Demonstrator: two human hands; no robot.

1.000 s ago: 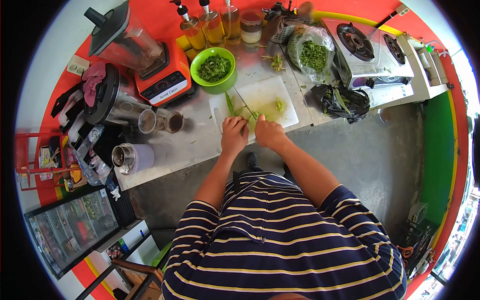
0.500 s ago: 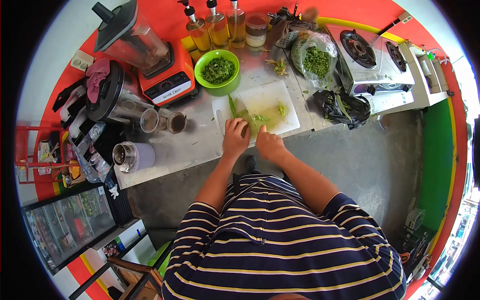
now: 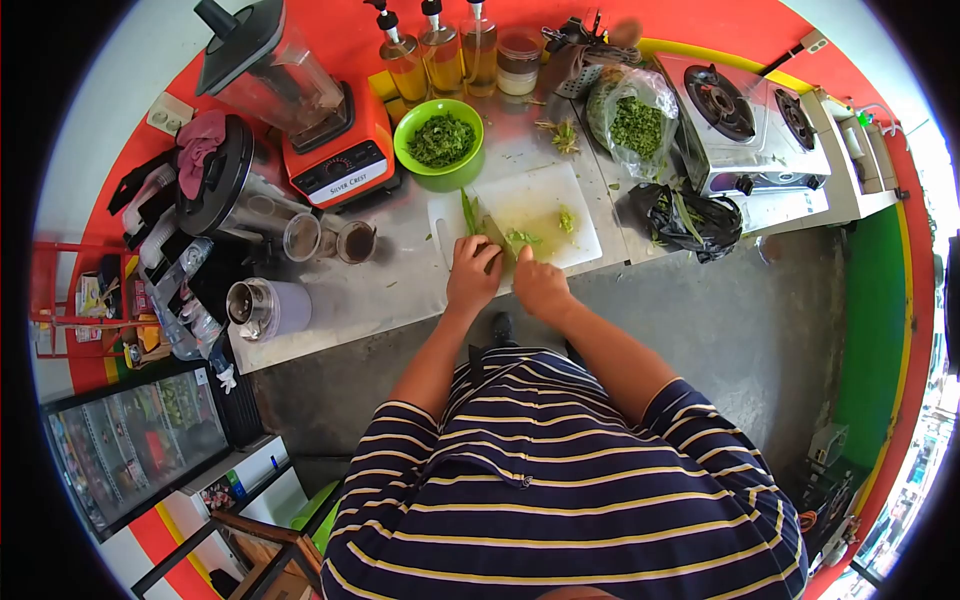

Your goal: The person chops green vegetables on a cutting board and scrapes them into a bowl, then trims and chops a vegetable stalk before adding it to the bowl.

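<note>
On the white cutting board (image 3: 545,188), my left hand (image 3: 473,274) is closed over long green leaves (image 3: 468,211) whose tips stick out past the fingers. My right hand (image 3: 541,288) grips a knife (image 3: 496,232) by its handle, the blade angled up and left beside my left fingertips. Cut green pieces (image 3: 522,238) lie just right of the blade. Another small clump of greens (image 3: 567,221) rests farther right on the board. Behind the board stands a lime-green bowl (image 3: 440,174) filled with chopped leaves (image 3: 440,140).
An orange blender (image 3: 340,172) and pump bottles (image 3: 440,52) stand at the back. To the right are a clear bag of greens (image 3: 636,128), a black plastic bag (image 3: 690,222) and a gas stove (image 3: 750,130). Cups (image 3: 355,242) and a metal-topped container (image 3: 275,308) sit left.
The knife blade has swung slightly and shows more of its flat side beside my left fingers. The whole view has shifted a little; both hands stay at the board.
</note>
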